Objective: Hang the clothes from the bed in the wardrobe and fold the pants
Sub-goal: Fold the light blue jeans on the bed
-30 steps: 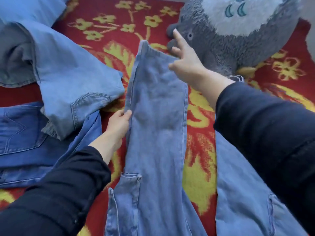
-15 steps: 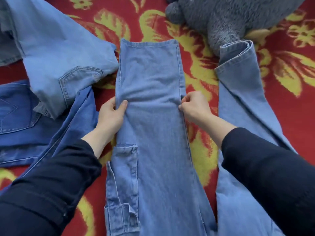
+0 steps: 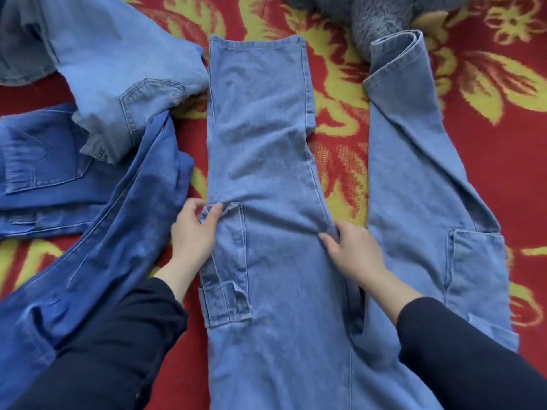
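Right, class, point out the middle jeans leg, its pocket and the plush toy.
middle jeans leg (image 3: 260, 113): head view, cloth below the hem.
pocket (image 3: 226, 303): head view, its lower flap.
plush toy (image 3: 376, 16): head view, its grey fur.

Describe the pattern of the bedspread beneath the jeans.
Red woven bedspread with large yellow flowers and leaves; head view.

**Desk:** Where does your camera sit?

**Caption:** On your head, your only view. It is wide-angle and tips forward and down over the red and yellow bedspread (image 3: 503, 173).

**Desk:** How near are you?

**Caption:** Close. Your dark sleeves (image 3: 118, 350) enter from the bottom corners. Your left hand (image 3: 192, 235) and right hand (image 3: 353, 253) fall just below centre, on the light blue jeans (image 3: 260, 128), which run from the bottom edge almost to the top.

**Desk:** And the far limit?

**Caption:** The top edge cuts a grey plush toy (image 3: 376, 16).
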{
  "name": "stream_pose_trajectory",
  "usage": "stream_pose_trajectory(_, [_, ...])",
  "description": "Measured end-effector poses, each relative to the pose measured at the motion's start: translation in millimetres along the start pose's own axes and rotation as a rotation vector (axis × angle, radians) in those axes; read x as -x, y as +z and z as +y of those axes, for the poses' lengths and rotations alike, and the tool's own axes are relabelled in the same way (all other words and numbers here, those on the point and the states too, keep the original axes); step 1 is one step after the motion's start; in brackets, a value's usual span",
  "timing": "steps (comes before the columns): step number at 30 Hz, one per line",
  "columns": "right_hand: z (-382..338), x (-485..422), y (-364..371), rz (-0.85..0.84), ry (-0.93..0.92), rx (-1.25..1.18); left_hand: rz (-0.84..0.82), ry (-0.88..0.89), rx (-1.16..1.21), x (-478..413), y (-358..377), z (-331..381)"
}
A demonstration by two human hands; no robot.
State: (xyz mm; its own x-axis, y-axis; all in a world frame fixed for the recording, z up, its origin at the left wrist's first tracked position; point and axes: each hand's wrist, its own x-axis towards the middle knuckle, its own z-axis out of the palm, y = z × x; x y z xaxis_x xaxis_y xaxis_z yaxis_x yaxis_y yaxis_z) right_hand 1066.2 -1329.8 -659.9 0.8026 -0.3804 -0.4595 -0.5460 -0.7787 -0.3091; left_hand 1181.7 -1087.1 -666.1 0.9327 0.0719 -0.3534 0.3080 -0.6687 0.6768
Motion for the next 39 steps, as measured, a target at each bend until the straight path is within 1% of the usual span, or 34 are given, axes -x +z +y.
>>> stream_pose_trajectory(1, [2.2,5.0,0.7,0.087,0.015,0.068,0.067,0.025,-0.048,1.7,-3.0,0.5])
stream_pose_trajectory(2, [4.6,10.4,0.8,0.143,0.015,0.095,0.092,0.037,-0.075,5.5,-3.7,1.1])
stream_pose_trajectory(3, [8.0,16.0,0.7,0.171,-0.003,0.110,0.080,0.042,-0.109,12.6,-1.9,1.5])
stream_pose_trajectory(5, [20.8,28.7,-0.9,0.205,-0.054,0.158,0.058,0.092,-0.287,35.9,7.0,1.5])
stream_pose_trajectory(7, [38.9,40.1,-8.6,0.229,-0.059,0.183,0.054,0.266,-0.468,63.4,19.4,2.0])
stream_pose_trajectory(8, [50.3,44.8,-14.0,0.238,-0.031,0.177,0.019,0.360,-0.517,75.7,27.9,3.9])
stream_pose_trajectory(10, [77.2,52.2,-25.0,0.266,0.057,0.137,-0.084,0.485,-0.561,98.3,50.4,9.6])
stream_pose_trajectory(12, [107.0,59.1,-35.3,0.304,0.157,0.081,-0.173,0.568,-0.540,121.2,77.9,19.8])
stream_pose_trajectory(15, [154.2,70.8,-50.4,0.369,0.293,-0.005,-0.245,0.714,-0.498,153.5,119.1,46.5])
stream_pose_trajectory(18, [204.3,91.5,-54.9,0.335,0.472,-0.076,-0.287,0.942,-0.520,193.1,159.4,63.9])
stream_pose_trajectory(20, [237.0,107.3,-49.0,0.257,0.563,-0.152,-0.385,1.061,-0.590,224.3,182.0,64.2])
stream_pose_trajectory(22, [261.7,120.4,-42.3,0.139,0.584,-0.277,-0.535,1.054,-0.736,253.0,201.1,54.0])
stream_pose_trajectory(23, [270.4,126.3,-40.1,0.095,0.580,-0.362,-0.594,0.994,-0.797,264.2,209.9,46.4])
stream_pose_trajectory(24, [276.6,132.0,-38.5,0.073,0.574,-0.468,-0.619,0.899,-0.824,273.7,216.9,40.6])
stream_pose_trajectory(25, [280.4,138.1,-37.5,0.059,0.570,-0.582,-0.604,0.822,-0.821,281.9,222.5,38.0])
stream_pose_trajectory(28, [289.3,162.1,-30.6,-0.012,0.590,-0.838,-0.532,0.709,-0.671,304.1,233.3,49.5])
stream_pose_trajectory(31, [295.9,188.4,-23.0,-0.087,0.638,-0.905,-0.391,0.654,-0.483,323.5,237.9,67.9])
stream_pose_trajectory(32, [299.0,195.6,-22.1,-0.115,0.664,-0.925,-0.375,0.599,-0.420,332.0,237.8,70.6])
stream_pose_trajectory(34, [306.0,207.5,-22.6,-0.160,0.708,-0.960,-0.431,0.486,-0.325,354.0,236.0,69.6])
stream_pose_trajectory(35, [309.7,211.1,-23.3,-0.161,0.716,-0.977,-0.474,0.479,-0.332,366.9,235.7,65.3])
stream_pose_trajectory(37, [316.1,213.9,-25.2,-0.114,0.714,-1.053,-0.574,0.540,-0.422,395.0,237.3,50.5])
stream_pose_trajectory(39, [318.4,209.3,-29.1,-0.056,0.677,-1.135,-0.666,0.565,-0.615,424.1,241.8,34.0])
